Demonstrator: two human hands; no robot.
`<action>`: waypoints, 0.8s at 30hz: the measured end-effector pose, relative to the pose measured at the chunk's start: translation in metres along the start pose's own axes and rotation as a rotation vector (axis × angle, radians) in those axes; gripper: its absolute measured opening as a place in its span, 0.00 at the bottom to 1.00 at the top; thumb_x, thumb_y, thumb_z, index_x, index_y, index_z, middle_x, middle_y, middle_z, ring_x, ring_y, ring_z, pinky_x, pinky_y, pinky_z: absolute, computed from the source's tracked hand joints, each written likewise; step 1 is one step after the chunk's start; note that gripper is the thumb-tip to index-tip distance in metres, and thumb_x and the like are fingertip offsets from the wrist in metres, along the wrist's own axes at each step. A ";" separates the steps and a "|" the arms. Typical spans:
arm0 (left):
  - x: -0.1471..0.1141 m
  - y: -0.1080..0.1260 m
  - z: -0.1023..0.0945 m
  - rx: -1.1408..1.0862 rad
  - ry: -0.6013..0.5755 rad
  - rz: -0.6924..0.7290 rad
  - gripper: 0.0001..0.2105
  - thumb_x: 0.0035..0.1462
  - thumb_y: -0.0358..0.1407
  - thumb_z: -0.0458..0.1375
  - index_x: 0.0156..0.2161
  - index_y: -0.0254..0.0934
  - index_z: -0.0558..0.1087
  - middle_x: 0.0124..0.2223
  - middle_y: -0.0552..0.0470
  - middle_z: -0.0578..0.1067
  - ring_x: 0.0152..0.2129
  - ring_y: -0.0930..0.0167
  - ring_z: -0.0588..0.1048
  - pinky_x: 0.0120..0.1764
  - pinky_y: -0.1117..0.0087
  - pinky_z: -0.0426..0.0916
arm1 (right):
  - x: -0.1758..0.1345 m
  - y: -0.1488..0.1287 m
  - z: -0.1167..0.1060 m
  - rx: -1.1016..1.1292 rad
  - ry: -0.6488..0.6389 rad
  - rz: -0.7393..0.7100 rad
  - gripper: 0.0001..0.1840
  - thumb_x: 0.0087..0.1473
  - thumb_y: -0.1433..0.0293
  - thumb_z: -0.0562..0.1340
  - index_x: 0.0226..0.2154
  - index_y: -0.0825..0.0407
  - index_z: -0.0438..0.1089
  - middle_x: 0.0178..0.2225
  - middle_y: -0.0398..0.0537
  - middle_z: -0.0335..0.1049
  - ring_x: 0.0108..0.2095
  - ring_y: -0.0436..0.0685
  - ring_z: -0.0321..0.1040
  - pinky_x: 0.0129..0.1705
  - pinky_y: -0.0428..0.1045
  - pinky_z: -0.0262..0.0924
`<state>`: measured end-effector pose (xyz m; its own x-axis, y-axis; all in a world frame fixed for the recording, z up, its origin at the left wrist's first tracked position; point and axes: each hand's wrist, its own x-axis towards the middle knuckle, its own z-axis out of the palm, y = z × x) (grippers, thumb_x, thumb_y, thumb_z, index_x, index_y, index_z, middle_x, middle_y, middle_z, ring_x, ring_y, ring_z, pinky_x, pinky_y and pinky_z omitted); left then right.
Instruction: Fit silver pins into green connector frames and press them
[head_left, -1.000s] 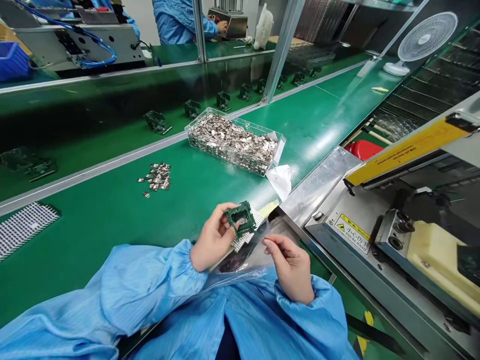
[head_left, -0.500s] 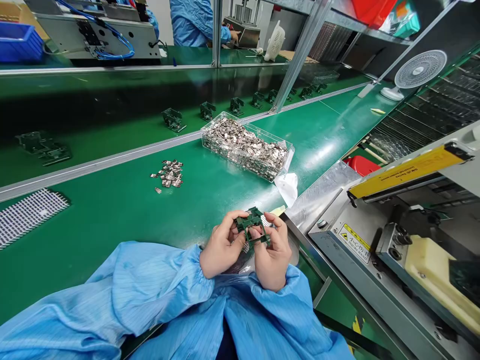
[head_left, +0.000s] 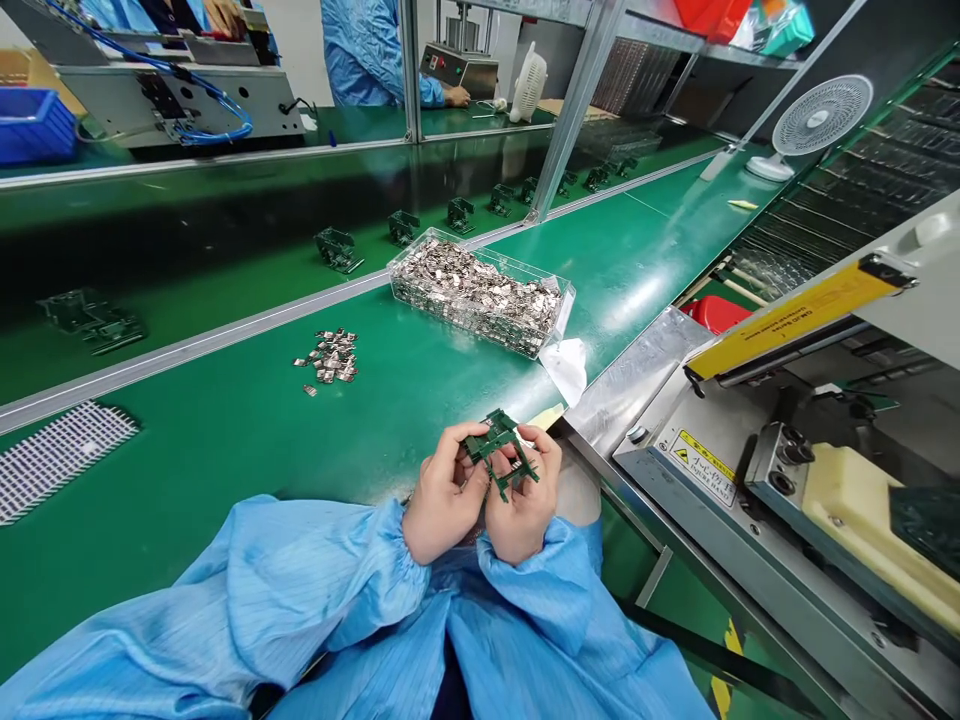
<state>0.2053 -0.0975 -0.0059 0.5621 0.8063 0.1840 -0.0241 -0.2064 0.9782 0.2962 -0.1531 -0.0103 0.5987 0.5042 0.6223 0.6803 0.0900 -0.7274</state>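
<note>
Between my two hands, just above the front edge of the green bench (head_left: pixel 405 400), is a dark green circuit board panel (head_left: pixel 495 437) with open cutouts. My left hand (head_left: pixel 442 500) pinches its left side between thumb and fingers. On the other side my right hand (head_left: pixel 521 505) grips the panel, its fingers partly behind the board. A small pile of silvery metal pieces (head_left: pixel 334 355) lies on the bench to the left. Beyond my hands stands a clear plastic box (head_left: pixel 559 330) filled with many such pieces (head_left: pixel 480 285).
A white crumpled piece (head_left: pixel 564 370) lies by the box. At right is a machine with a yellow bar (head_left: pixel 799 320). A striped sheet (head_left: pixel 64 455) lies at left. Several green boards (head_left: pixel 337 248) sit on the sunken belt behind the rail. A co-worker's sleeve (head_left: pixel 367 50) shows at the back.
The view has shifted slightly. The board panel has tilted a little in my hands, and my right hand has moved in closer to my left.
</note>
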 end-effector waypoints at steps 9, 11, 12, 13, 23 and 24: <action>0.000 -0.006 0.000 -0.085 -0.007 0.009 0.15 0.61 0.37 0.56 0.53 0.42 0.65 0.30 0.55 0.70 0.28 0.71 0.73 0.37 0.70 0.71 | 0.003 0.002 0.003 0.340 -0.026 0.402 0.10 0.56 0.66 0.65 0.38 0.50 0.65 0.53 0.55 0.64 0.47 0.59 0.68 0.48 0.57 0.68; 0.001 -0.006 -0.002 -0.090 -0.017 -0.001 0.15 0.61 0.38 0.56 0.53 0.41 0.65 0.30 0.55 0.70 0.29 0.71 0.73 0.36 0.70 0.71 | 0.009 0.004 -0.003 0.454 -0.107 0.468 0.18 0.54 0.65 0.66 0.46 0.50 0.64 0.52 0.56 0.66 0.46 0.58 0.70 0.47 0.55 0.69; 0.002 -0.004 -0.003 -0.086 -0.023 -0.007 0.15 0.61 0.38 0.57 0.53 0.41 0.65 0.31 0.54 0.71 0.30 0.70 0.74 0.36 0.70 0.71 | 0.013 0.006 -0.008 0.499 -0.167 0.469 0.21 0.55 0.65 0.65 0.50 0.49 0.62 0.53 0.56 0.67 0.46 0.58 0.70 0.47 0.55 0.69; 0.003 0.000 -0.004 -0.077 -0.030 -0.013 0.16 0.61 0.38 0.57 0.53 0.41 0.65 0.32 0.54 0.71 0.31 0.70 0.74 0.36 0.70 0.71 | 0.017 0.007 -0.016 0.533 -0.234 0.443 0.24 0.56 0.65 0.65 0.54 0.48 0.61 0.55 0.57 0.66 0.49 0.59 0.69 0.47 0.55 0.69; 0.042 0.083 0.021 0.077 -0.828 0.066 0.23 0.57 0.31 0.59 0.58 0.41 0.66 0.36 0.51 0.79 0.26 0.71 0.76 0.28 0.74 0.71 | 0.043 0.008 -0.167 0.277 -0.500 -0.011 0.33 0.51 0.60 0.70 0.58 0.44 0.64 0.52 0.52 0.70 0.52 0.65 0.68 0.52 0.60 0.66; 0.053 0.089 0.036 0.057 -0.934 0.097 0.26 0.56 0.32 0.61 0.60 0.42 0.65 0.40 0.49 0.79 0.31 0.69 0.78 0.31 0.73 0.73 | 0.039 0.010 -0.189 0.258 -0.446 0.013 0.33 0.50 0.57 0.70 0.57 0.43 0.65 0.51 0.53 0.71 0.51 0.66 0.69 0.51 0.61 0.68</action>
<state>0.2626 -0.0926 0.0873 0.9959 0.0180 0.0882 -0.0790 -0.2962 0.9519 0.4061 -0.2947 0.0607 0.3296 0.8189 0.4699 0.5142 0.2617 -0.8168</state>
